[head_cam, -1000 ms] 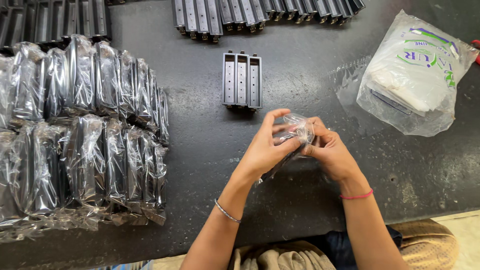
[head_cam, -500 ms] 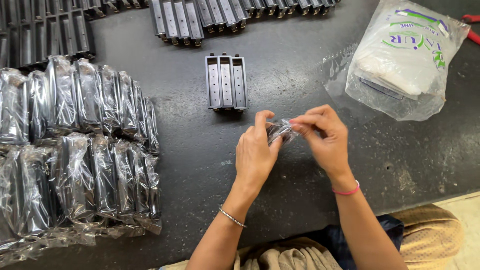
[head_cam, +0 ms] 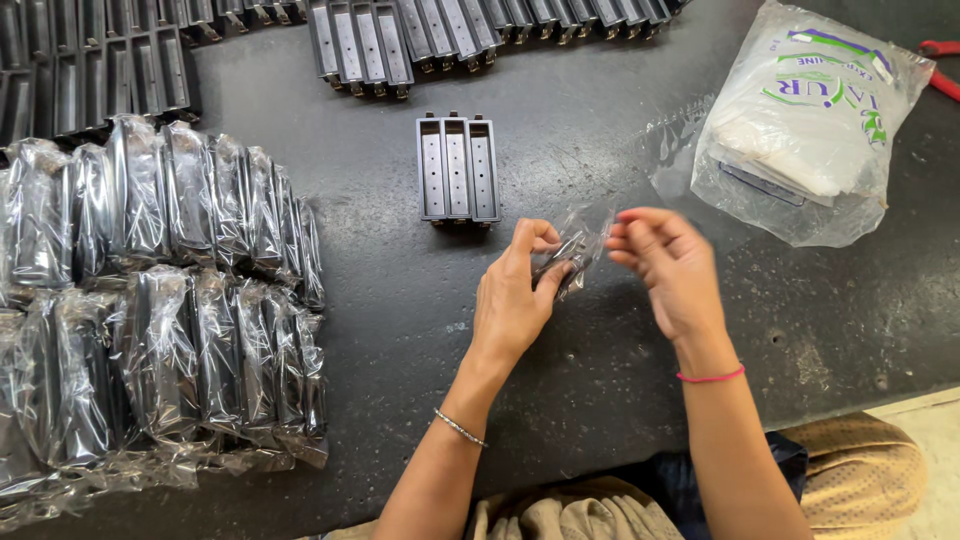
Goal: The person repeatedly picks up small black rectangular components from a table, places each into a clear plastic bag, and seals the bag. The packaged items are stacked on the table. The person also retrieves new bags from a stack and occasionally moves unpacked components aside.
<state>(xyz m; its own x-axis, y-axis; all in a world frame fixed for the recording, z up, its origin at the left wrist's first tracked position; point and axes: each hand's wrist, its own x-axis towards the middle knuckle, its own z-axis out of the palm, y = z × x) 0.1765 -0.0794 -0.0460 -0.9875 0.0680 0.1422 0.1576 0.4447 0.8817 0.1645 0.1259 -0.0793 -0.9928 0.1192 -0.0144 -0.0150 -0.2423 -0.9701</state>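
My left hand (head_cam: 515, 290) grips a small black metal part inside a clear plastic sleeve (head_cam: 570, 250), held just above the dark table. My right hand (head_cam: 670, 265) is beside it, fingers curled, with the fingertips at the sleeve's right edge. Just beyond the hands lie three bare black channel-shaped parts (head_cam: 458, 168) side by side on the table.
Two rows of wrapped black parts (head_cam: 170, 300) are stacked at the left. More bare black parts (head_cam: 420, 35) line the far edge. A large plastic bag of clear sleeves (head_cam: 815, 120) lies at the right, with a red-handled tool (head_cam: 940, 70) beyond it.
The hands have drawn slightly apart; the sleeve now sits mostly in my left hand, and my right hand has loosened from it. The view has shifted a little.
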